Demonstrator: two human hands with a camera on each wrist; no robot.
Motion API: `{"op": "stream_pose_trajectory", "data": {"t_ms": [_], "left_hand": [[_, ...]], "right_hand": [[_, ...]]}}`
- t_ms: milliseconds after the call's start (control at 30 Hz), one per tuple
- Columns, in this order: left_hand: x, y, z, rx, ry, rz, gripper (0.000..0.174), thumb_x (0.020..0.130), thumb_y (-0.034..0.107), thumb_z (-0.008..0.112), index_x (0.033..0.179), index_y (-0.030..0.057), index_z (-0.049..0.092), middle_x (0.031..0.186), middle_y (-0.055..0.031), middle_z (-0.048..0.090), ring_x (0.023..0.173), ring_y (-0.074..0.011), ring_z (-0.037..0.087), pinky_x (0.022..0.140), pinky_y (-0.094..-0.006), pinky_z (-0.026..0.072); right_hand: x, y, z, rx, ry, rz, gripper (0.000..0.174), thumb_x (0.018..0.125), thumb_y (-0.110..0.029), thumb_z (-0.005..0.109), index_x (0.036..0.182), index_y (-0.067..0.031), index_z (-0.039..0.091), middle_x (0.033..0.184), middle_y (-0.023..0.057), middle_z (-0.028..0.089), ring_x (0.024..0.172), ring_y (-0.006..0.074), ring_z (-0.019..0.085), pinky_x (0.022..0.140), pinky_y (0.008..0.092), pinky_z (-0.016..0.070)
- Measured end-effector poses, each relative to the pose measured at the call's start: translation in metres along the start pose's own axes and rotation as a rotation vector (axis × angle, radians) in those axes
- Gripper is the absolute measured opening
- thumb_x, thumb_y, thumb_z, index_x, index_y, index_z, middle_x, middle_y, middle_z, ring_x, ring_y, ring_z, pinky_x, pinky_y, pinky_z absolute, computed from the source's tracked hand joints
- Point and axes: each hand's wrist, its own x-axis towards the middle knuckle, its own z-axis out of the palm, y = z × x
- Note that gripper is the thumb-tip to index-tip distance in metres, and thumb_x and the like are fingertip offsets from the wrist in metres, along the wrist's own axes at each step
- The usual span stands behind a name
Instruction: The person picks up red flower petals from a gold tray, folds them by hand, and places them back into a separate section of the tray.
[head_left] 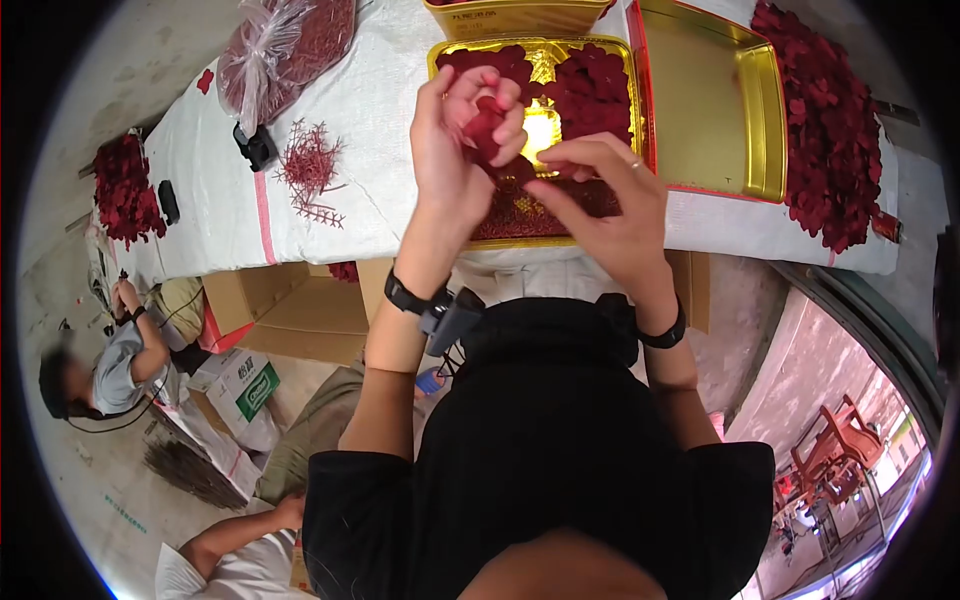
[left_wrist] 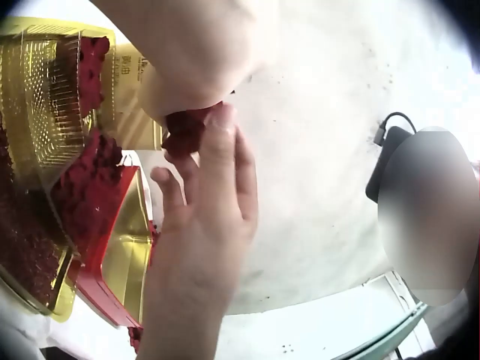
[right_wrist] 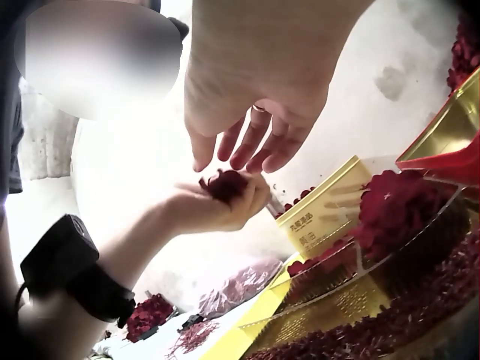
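While the left hand curls its fingers round red petals above the white-covered table, the right hand holds its fingers loosely parted, nearby, and an open cardboard box sits below.

held petals partly hidden; seated person blurred

Deep red is being noted on the petals, shiny gold on the tray. A dotted grid is being seen in the tray's gold. The bench cover is being recorded as white, marked by a pinkish-red stripe. Gold inside, red outside are being shown by the box. Dull red is being logged for the twigs, plain black for the shirt.
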Motion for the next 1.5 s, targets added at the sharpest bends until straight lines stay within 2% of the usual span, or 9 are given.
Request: {"op": "stream_pose_trajectory", "data": {"t_ms": [167,367,467,567,867,1067,1167,1300,1500], "left_hand": [[-0.024,-0.013,0.025,0.123,0.159,0.156,0.038,0.095,0.040,0.031,0.093,0.0060,0.047,0.084,-0.0057,0.050,0.068,-0.0132,0.046,0.060,-0.0250,0.0361],[-0.031,-0.023,0.027,0.237,0.211,0.311,0.035,0.096,0.036,0.029,0.092,0.0057,0.046,0.087,-0.0061,0.051,0.071,-0.0129,0.044,0.067,-0.0257,0.0370],[-0.032,-0.027,0.026,0.282,0.218,0.373,0.032,0.097,0.034,0.030,0.091,0.0059,0.046,0.086,-0.0057,0.050,0.070,-0.0124,0.043,0.067,-0.0253,0.0366],[-0.032,-0.027,0.024,0.284,0.228,0.376,0.028,0.097,0.031,0.034,0.089,0.0062,0.046,0.084,-0.0049,0.050,0.070,-0.0116,0.042,0.067,-0.0246,0.0363],[-0.023,-0.031,0.012,0.331,0.359,0.352,0.020,0.095,0.023,0.044,0.083,0.0070,0.047,0.073,-0.0001,0.045,0.062,-0.0070,0.040,0.055,-0.0213,0.0326],[-0.033,-0.017,0.002,0.448,0.209,0.114,0.032,0.096,0.030,0.046,0.080,0.0056,0.057,0.065,0.0025,0.051,0.044,-0.0018,0.031,0.040,-0.0183,0.0195],[-0.043,-0.007,0.008,0.563,0.082,0.021,0.023,0.093,0.024,0.056,0.092,0.0031,0.067,0.073,-0.0003,0.064,0.044,0.0011,0.033,0.039,-0.0183,0.0203],[-0.045,-0.006,0.020,0.652,0.129,0.000,0.010,0.080,0.007,0.072,0.089,0.0026,0.068,0.067,0.0044,0.061,0.050,0.0027,0.043,0.042,-0.0157,0.0267],[-0.042,-0.010,0.009,0.746,0.138,0.024,0.009,0.083,0.011,0.070,0.088,0.0036,0.069,0.059,0.0065,0.058,0.046,0.0028,0.038,0.042,-0.0162,0.0235]], "right_hand": [[0.000,0.001,0.015,-0.032,-0.021,-0.088,0.037,0.061,-0.007,0.082,0.095,-0.0088,0.066,0.092,0.0041,0.061,0.073,0.0134,0.059,0.063,0.0252,0.0485],[0.000,-0.003,0.017,-0.036,-0.008,-0.065,0.031,0.066,-0.007,0.078,0.094,-0.0086,0.065,0.090,0.0059,0.059,0.076,0.0229,0.060,0.066,0.0305,0.0500],[-0.004,0.010,0.024,-0.021,0.040,-0.090,0.028,0.069,-0.005,0.076,0.094,-0.0083,0.065,0.091,0.0055,0.061,0.076,0.0180,0.061,0.067,0.0283,0.0492],[-0.010,0.008,0.022,0.294,-0.048,0.264,0.024,0.076,-0.002,0.072,0.097,-0.0039,0.063,0.094,0.0056,0.064,0.079,0.0116,0.061,0.069,0.0248,0.0493],[-0.016,0.016,0.018,0.890,0.072,0.510,0.019,0.084,0.006,0.063,0.102,0.0045,0.058,0.097,0.0068,0.062,0.091,0.0121,0.061,0.077,0.0239,0.0515],[-0.012,0.009,0.009,0.581,0.213,0.286,0.022,0.077,0.005,0.070,0.097,0.0017,0.062,0.095,0.0071,0.064,0.083,0.0137,0.063,0.072,0.0252,0.0517],[-0.002,0.014,-0.005,-0.263,0.168,-0.355,0.026,0.069,0.005,0.075,0.092,-0.0010,0.066,0.090,0.0088,0.065,0.078,0.0177,0.064,0.069,0.0264,0.0510],[-0.002,0.009,-0.005,-0.170,0.133,-0.258,0.028,0.064,0.007,0.075,0.089,-0.0028,0.067,0.087,0.0100,0.065,0.079,0.0204,0.063,0.069,0.0267,0.0503],[-0.011,0.013,-0.003,0.416,0.176,0.096,0.024,0.071,0.012,0.070,0.091,0.0039,0.060,0.096,0.0091,0.060,0.091,0.0145,0.058,0.082,0.0250,0.0476]]}}
